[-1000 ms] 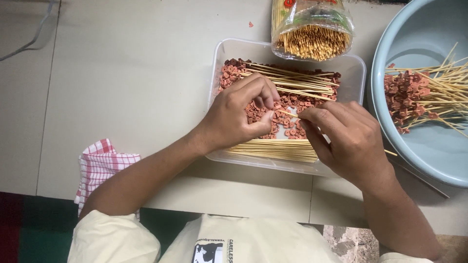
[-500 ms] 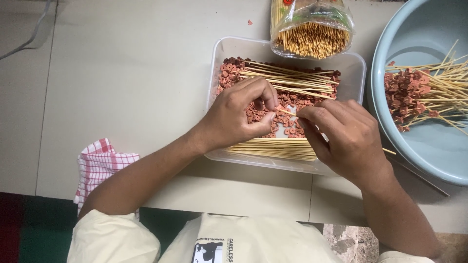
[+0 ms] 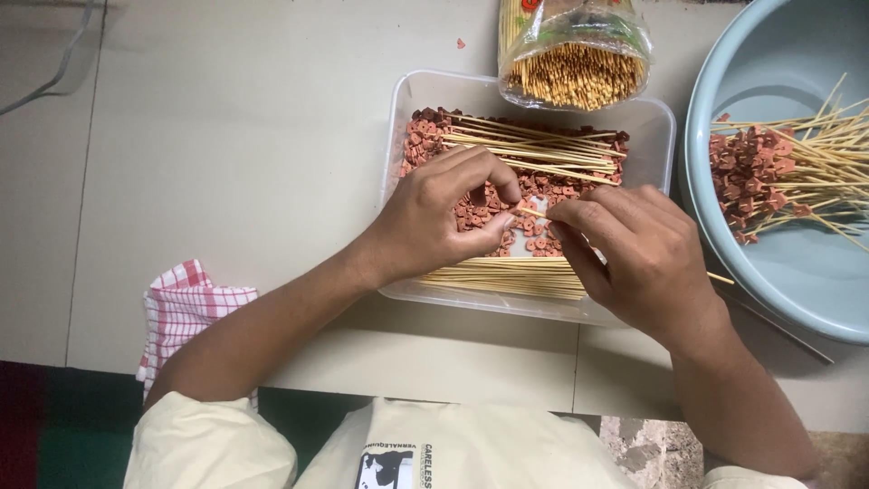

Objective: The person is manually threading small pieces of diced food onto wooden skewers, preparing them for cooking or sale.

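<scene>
A clear plastic tray [image 3: 652,122] holds small reddish-brown pieces [image 3: 425,136] and bundles of thin bamboo skewers [image 3: 534,149]. Over its middle, my left hand [image 3: 434,217] pinches one of the reddish-brown pieces between thumb and fingers. My right hand [image 3: 634,254] grips a single skewer [image 3: 527,213] whose tip points left at the left hand's fingertips. The two hands almost touch. More bare skewers [image 3: 507,276] lie along the tray's near edge, partly under my hands.
A pale blue basin [image 3: 778,272] at the right holds skewers loaded with reddish-brown pieces [image 3: 769,167]. A plastic bag of skewers [image 3: 575,54] lies behind the tray. A red-and-white checked cloth [image 3: 186,312] hangs at the table's near edge on the left.
Both hands stay over the tray. The skewer tip has come closer to the left hand's fingertips, and the left fingers have closed tighter on a piece.
</scene>
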